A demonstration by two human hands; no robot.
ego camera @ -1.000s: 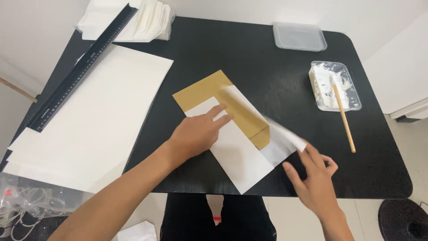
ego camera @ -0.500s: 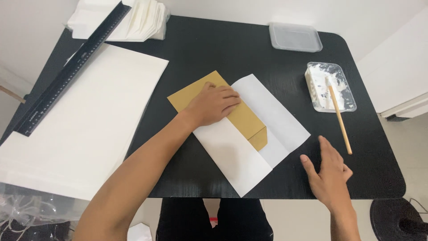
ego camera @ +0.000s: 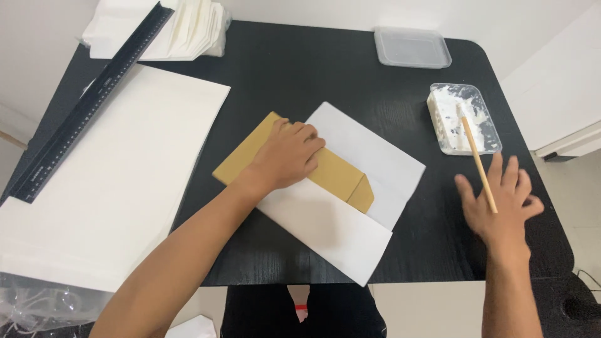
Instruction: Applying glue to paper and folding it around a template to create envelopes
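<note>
Right hand [ego camera: 501, 209] nearer paste tray [ego camera: 464, 119] (stick [ego camera: 477, 159] inside)

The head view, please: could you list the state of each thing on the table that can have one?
White sheet: near edge folded over, far flap lying open.
Brown template: flat, pressed by the left hand.
Paste tray: uncovered, white paste inside.
Lid: off, lying apart.
Wooden stick: one end in the tray.
Right hand: open, fingers spread at the stick.

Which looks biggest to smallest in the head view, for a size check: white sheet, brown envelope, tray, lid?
1. White sheet
2. Brown envelope
3. Tray and lid: look alike, not ranked.
</note>
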